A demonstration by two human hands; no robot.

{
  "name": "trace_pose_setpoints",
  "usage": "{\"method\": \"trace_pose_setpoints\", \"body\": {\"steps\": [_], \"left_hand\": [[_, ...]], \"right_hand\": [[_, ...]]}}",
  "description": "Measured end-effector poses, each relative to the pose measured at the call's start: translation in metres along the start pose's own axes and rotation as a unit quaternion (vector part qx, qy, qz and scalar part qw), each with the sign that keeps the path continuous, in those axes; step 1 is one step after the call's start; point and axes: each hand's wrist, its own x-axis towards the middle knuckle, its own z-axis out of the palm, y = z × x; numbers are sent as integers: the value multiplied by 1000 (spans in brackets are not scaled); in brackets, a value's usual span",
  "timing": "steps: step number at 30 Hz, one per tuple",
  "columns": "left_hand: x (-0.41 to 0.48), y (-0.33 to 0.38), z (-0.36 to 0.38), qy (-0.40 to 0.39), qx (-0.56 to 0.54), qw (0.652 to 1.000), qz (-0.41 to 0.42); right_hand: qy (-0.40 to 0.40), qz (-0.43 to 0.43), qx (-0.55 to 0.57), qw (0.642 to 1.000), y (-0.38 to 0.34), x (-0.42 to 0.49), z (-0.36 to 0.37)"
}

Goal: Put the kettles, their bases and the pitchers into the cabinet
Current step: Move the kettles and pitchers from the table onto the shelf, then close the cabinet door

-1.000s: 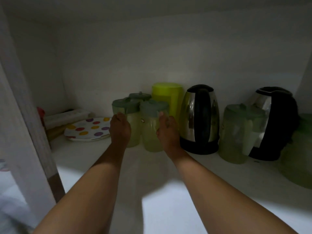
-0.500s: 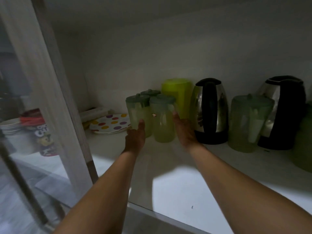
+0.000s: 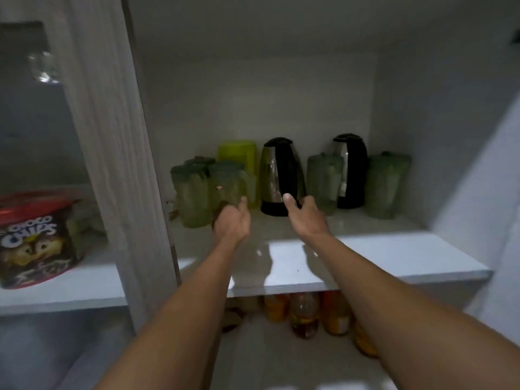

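Along the back of the white cabinet shelf stands a row of vessels. At its left is a cluster of pale green pitchers with dark green lids, and a yellow-green pitcher behind them. Two steel-and-black kettles stand on black bases, with a green pitcher between them and another at the right end. My left hand hovers open just in front of the cluster, holding nothing. My right hand is open in front of the left kettle's base.
A pale wooden cabinet door frame stands at the left, with glass beside it. Behind that glass sits a chocolate cereal tub on a shelf. Bottles and jars fill the shelf below. The cabinet's right wall closes the space.
Both hands have let go of the pitcher cluster and drawn back toward the shelf's front. The view has pulled away from the cabinet, showing the lower shelf and door.
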Motion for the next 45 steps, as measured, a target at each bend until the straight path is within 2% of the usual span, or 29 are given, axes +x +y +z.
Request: {"method": "trace_pose_setpoints", "body": {"steps": [5,9,16,19,23,26,30,34,37,40,42,45], "left_hand": [[-93,8,11,-94,-17,989,110],[-177,39,24,-197,-37,968,151],[-358,121,39,-324,-117,894,286],[-430,155,48,-369,-154,857,326],[-529,187,50,-402,-185,808,389],[-596,205,57,-418,-193,788,409],[-673,234,77,-422,-204,781,412],[-718,260,99,-370,-202,806,415],[-731,276,111,-319,-195,833,408],[-732,283,115,-293,-182,845,409],[-728,283,118,-292,-173,845,413],[-717,279,123,-319,-152,846,400]], "right_hand": [[107,58,-84,989,34,-115,-54],[184,107,-132,968,47,-202,-131],[366,180,-204,890,47,-340,-287],[441,199,-233,844,46,-398,-344],[504,231,-252,793,51,-474,-411],[529,241,-240,777,54,-516,-456],[529,233,-224,784,60,-545,-515],[508,199,-204,813,62,-541,-560],[480,167,-183,841,64,-525,-579],[448,139,-130,873,65,-504,-588],[427,116,-72,894,65,-490,-589],[437,107,4,893,67,-476,-591]]}}
